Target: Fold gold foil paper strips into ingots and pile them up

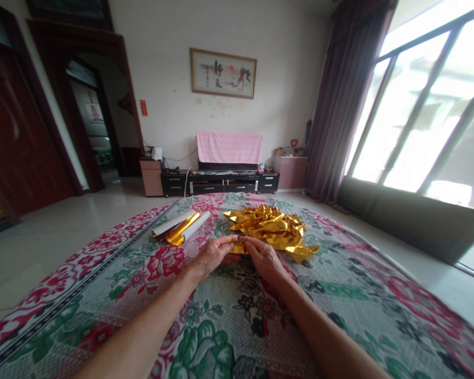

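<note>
My left hand (214, 255) and my right hand (262, 257) meet above the table, thumbs and fingers pinched together. Between them is a small piece of gold foil paper (238, 247), gripped by both hands; its exact shape is partly covered by the fingers. Just beyond my right hand lies a pile of folded gold foil pieces (270, 223), shiny and pointed at the ends. Farther left rest curled sheets of gold foil paper (181, 226) with white backs, loosely rolled.
A flowered cloth (205, 347) covers the round table. Past its far edge stands a low black cabinet (209, 187) with a pink cloth (229, 147) draped over something on it. A curtain (339, 105) and large windows are at the right, a doorway at the left.
</note>
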A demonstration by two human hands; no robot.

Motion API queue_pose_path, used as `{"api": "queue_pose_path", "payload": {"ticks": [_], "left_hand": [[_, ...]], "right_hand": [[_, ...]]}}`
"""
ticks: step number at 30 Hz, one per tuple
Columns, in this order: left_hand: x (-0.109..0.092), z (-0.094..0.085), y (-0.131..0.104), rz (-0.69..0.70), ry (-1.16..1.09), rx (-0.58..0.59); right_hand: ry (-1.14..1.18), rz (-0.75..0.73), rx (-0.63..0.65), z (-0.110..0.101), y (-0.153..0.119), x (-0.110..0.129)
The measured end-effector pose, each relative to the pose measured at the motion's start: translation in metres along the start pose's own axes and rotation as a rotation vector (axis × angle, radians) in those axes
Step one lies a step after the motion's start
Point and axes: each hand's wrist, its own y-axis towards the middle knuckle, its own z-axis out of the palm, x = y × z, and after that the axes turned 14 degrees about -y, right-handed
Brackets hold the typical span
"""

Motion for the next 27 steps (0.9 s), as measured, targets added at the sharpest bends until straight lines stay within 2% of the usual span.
{"api": "queue_pose_path", "payload": {"ticks": [15,27], "left_hand": [[0.0005,0.0028,0.0006,0.025,0.067,-0.006],[-0.0043,0.0006,-0.0024,-0.018,0.048,0.047]], "right_hand": [[-0.018,0.026,0.052,0.0021,-0.0009,-0.0034],[-0.019,0.028,0.055,0.0015,-0.0007,-0.0039]]}}
